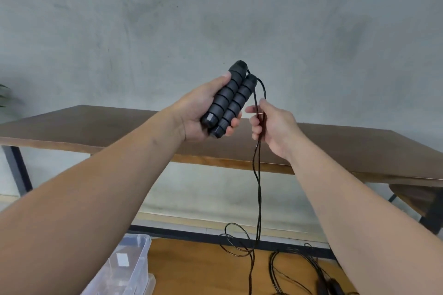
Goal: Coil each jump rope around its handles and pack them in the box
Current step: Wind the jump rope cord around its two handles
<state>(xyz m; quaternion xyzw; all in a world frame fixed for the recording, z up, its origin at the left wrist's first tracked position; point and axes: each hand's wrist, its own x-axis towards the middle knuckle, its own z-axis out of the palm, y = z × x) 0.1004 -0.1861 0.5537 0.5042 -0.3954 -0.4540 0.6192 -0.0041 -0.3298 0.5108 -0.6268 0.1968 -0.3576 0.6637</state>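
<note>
the left hand (pixel 203 112) gripped the two black handles (pixel 227 100) of one jump rope side by side, their cord ends pointing up and away, thumb along one side and fingertips curled round the far side. the right hand (pixel 268 124), just beside them, pinched the doubled cord (pixel 258 175) a little below where it left the handle tops. from that pinch both strands hung straight down, crossing each other on the way, and ended in loose loops on the wooden floor (pixel 203 270).

no turn of cord lay round the handles, so by my judgement the coiling of this rope had not yet begun; the handles were merely gathered and the cord taken up ready for the first wrap. nearly the whole length of the cord was left to wind.

lower right on the floor lay more black cord (pixel 299 268) in a tangle, with dark shapes that looked like further handles, though too blurred to be sure. that suggested at least one more rope waiting uncoiled.

the clear plastic box (pixel 134 263) stood at the lower left, partly hidden by the left forearm. the visible part showed no rope inside, only a pale label or slip. packing looked not yet started, as far as could be seen.

behind the hands stood a brown table (pixel 96 127) against a grey wall (pixel 215 7).
</note>
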